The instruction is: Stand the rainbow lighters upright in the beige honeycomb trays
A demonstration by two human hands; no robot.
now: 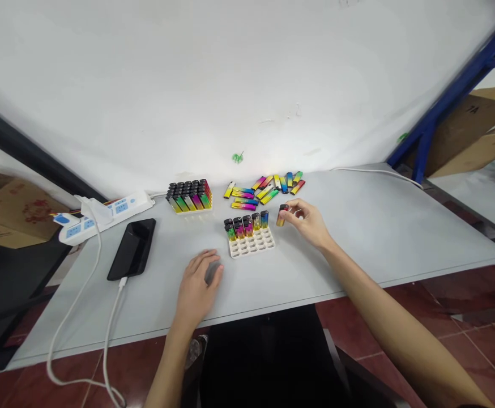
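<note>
Between the thumb and fingers of my right hand (pixel 304 221) is an upright lighter (pixel 281 217), red fading to gold with a black top. Just left of it stands a white slotted tray (pixel 251 245), its back rows partly filled with colourful lighters (pixel 248 225) and its front slots bare. My left hand (pixel 200 283) rests on the table left of the tray, fingers loosely curved and apart, holding nothing. Behind the tray, several loose lighters (pixel 244 194) lie scattered on their sides. Further left, a second tray is packed with upright lighters (pixel 190 196).
A black phone (pixel 132 249) with a white charging cable (pixel 107 340) lies on the left of the grey table (pixel 358 226). Behind it sits a white power strip (pixel 107 218). A white wall rises at the back. Cardboard boxes (pixel 13 209) stand beyond both ends.
</note>
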